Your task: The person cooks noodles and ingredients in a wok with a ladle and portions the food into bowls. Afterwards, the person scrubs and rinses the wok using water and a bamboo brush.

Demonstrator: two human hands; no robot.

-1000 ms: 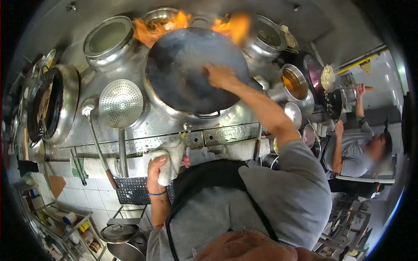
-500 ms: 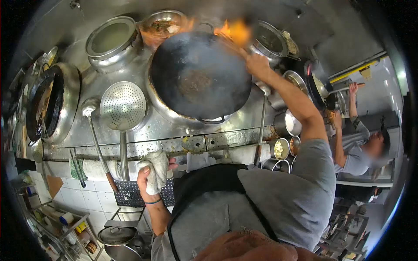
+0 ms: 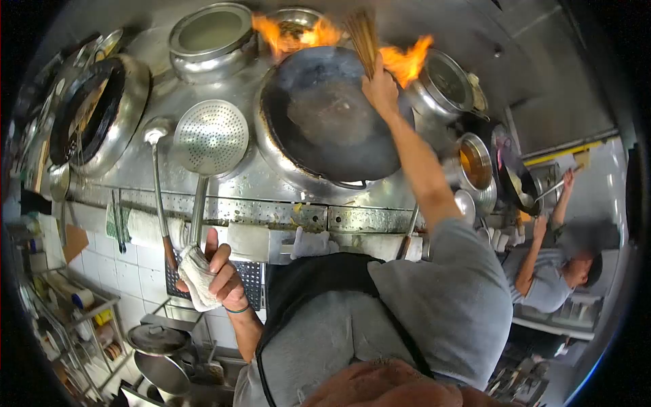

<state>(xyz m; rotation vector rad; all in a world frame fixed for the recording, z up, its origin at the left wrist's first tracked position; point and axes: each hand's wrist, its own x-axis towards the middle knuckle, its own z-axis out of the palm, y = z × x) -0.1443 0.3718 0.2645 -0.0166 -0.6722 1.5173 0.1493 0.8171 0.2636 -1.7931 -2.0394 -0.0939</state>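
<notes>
My right hand (image 3: 381,91) is closed around a bamboo wok brush (image 3: 363,41), raised over the far right rim of a big black wok (image 3: 332,129). The wok sits on the burner with a thin haze over its dark, scorched bottom. Flames (image 3: 407,62) rise behind its rim on both sides of the brush. My left hand (image 3: 227,278) grips a folded white cloth (image 3: 196,278) in front of the stove's edge. The cloth lies at the lower end of the handle of a perforated skimmer (image 3: 211,138); whether they touch I cannot tell. A ladle (image 3: 160,183) leans beside the skimmer.
Lidded-looking metal pots (image 3: 210,41) stand at the back left, with another pot (image 3: 444,85) at the back right. A second wok (image 3: 102,112) is at the left. On the right, a co-worker (image 3: 553,271) handles a pan (image 3: 519,180) and a ladle. Towels hang along the front rail.
The brush has swung up from the wok's far rim, its bristles now pointing away from me. My left hand with the cloth has moved to the skimmer handle. Smoke has thinned; the view has shifted.
</notes>
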